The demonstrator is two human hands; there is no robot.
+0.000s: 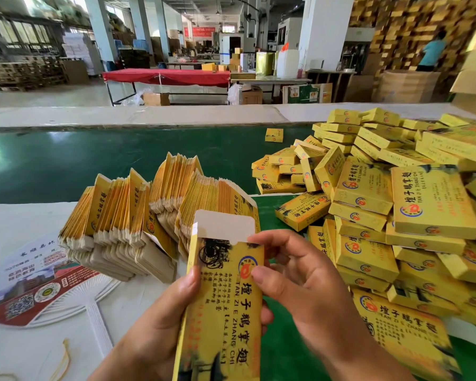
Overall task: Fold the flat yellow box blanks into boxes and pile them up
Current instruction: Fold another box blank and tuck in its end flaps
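Observation:
I hold one yellow box blank upright in front of me, its white top flap standing up. My left hand grips its left edge from below, thumb on the printed face. My right hand pinches the upper right part, thumb on the red logo and fingers curled over the top corner. A fanned stack of flat yellow blanks lies on the white table just beyond. A large heap of folded yellow boxes fills the right side.
A green conveyor belt runs across behind the stack, with one lone folded box on it. A printed paper fan lies on the white table at left. A person in a blue shirt stands far right by stacked cartons.

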